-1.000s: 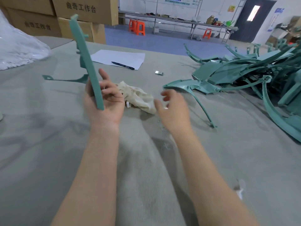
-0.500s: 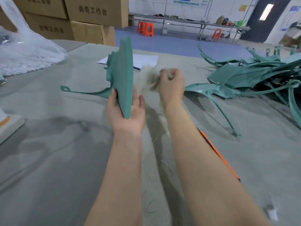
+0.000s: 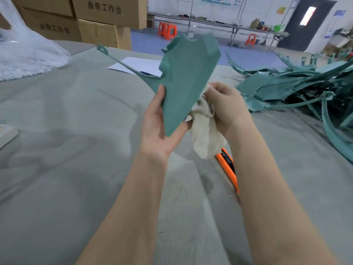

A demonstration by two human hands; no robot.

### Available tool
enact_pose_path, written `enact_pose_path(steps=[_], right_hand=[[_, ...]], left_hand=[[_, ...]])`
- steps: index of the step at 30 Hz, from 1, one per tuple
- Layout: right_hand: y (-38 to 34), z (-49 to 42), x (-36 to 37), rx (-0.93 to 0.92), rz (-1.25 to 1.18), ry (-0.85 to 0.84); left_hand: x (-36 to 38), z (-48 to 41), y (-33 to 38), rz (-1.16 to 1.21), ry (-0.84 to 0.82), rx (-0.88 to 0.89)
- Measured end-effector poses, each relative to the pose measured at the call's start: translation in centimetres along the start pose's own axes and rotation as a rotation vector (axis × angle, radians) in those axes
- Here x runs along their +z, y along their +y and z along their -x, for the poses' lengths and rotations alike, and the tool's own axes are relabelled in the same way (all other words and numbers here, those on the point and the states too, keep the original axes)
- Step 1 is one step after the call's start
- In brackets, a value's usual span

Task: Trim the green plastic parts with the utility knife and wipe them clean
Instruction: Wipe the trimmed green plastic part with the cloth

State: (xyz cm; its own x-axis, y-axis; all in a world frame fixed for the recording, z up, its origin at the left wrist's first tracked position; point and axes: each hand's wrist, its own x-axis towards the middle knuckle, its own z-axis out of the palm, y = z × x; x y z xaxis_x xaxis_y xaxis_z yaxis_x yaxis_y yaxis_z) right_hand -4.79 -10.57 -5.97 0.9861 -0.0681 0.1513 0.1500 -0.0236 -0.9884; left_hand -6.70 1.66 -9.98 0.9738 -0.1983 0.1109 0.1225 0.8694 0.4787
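Head view: a green plastic part [image 3: 187, 77] is being held up above the middle of the grey table [image 3: 57, 150], its broad panel tilted and its thin arm reaching away to the far left. The part is being gripped at its near lower end by the left hand [image 3: 158, 131], with the thumb laid along the panel's left edge and the fingers curled behind it. A pale cloth [image 3: 206, 138] is being pinched in the curled fingers of the right hand [image 3: 227, 108] and pressed against the panel's right edge, while its loose end is being left to hang down. An orange utility knife [image 3: 228, 165] is being partly hidden by the right forearm as it lies on the table, just below the cloth. A tangled pile of green parts [image 3: 298, 83] is being kept at the far right. A sheet of paper [image 3: 137, 66] is being partly covered by the raised part, and cardboard boxes [image 3: 107, 14] are being stored at the far left.
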Motion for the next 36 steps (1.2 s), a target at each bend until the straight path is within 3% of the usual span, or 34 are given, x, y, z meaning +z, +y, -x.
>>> enact_pose_path(steps=[4,7,12,18,19,21,24,26,28,31,36], right_hand=[[0.7,0.8,-0.9,-0.020,0.089,-0.005],[1.1,1.0,-2.4,-0.028,0.144,0.008],[2.4,1.8,-4.2,0.027,0.199,0.026],[2.0,2.5,-3.3,-0.061,0.187,0.052],[2.1,2.5,-3.1,-0.056,0.260,0.043],[2.7,2.5,-3.6,-0.003,0.626,0.007],[3.4,2.9,-5.0,0.280,1.109,-0.140],[3.8,3.2,-5.4,0.391,1.227,-0.211],[4.2,2.9,-5.6,0.379,1.265,-0.203],[4.4,2.6,-6.2,0.237,1.131,-0.106],[3.4,2.3,-6.8,0.025,0.292,0.248]], left_hand=[[0.5,0.1,-0.6,-0.088,0.104,-0.044],[0.2,-0.1,-0.5,0.021,0.227,0.041],[-0.5,-0.1,0.7,0.193,0.266,0.184],[-0.4,-0.2,0.7,0.109,0.343,0.227],[-0.4,-0.2,0.8,0.081,0.352,0.233],[-0.3,-0.2,0.9,0.001,0.377,0.259],[-0.6,-0.3,0.8,-0.240,0.512,0.327],[-0.8,-0.5,0.6,-0.458,0.607,0.363],[-1.0,-0.6,0.6,-0.582,0.650,0.395],[-1.2,-0.7,1.0,-0.765,0.692,0.449],[-0.4,-0.3,1.2,-0.782,0.527,0.447]])
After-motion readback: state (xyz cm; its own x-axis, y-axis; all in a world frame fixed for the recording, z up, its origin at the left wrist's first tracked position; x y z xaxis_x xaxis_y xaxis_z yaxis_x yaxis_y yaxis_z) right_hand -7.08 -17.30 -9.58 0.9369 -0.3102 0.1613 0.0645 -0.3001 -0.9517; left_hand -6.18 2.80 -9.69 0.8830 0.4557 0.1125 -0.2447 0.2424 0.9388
